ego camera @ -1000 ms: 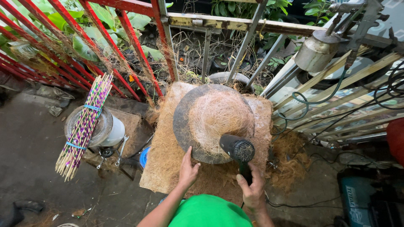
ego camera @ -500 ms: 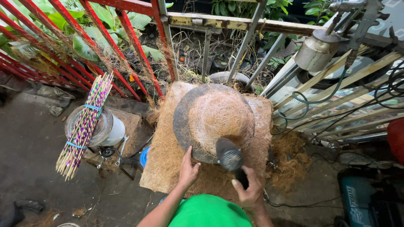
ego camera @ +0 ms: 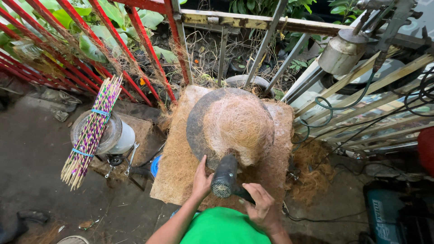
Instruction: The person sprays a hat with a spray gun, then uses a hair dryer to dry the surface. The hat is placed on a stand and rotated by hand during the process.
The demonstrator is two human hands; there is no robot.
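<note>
A mound of brown coconut fibre (ego camera: 239,124) lies on a dark round disc (ego camera: 196,126), which sits on a square fibre mat (ego camera: 174,174). My left hand (ego camera: 202,180) rests flat on the near edge of the disc, fingers apart. My right hand (ego camera: 262,205) grips the handle of a black blower-like power tool (ego camera: 224,177), whose barrel points up toward the fibre mound. My green shirt (ego camera: 224,228) fills the bottom of the view.
A bundle of coloured sticks (ego camera: 90,131) lies across a round can (ego camera: 118,135) at left, with wrenches below. A red metal fence (ego camera: 113,45) runs behind. Wooden slats (ego camera: 361,113), hoses and cables crowd the right; a teal case (ego camera: 384,212) sits bottom right.
The black tool has swung left, from the right side of the disc to its near edge beside my left hand. My left hand has stayed on the disc.
</note>
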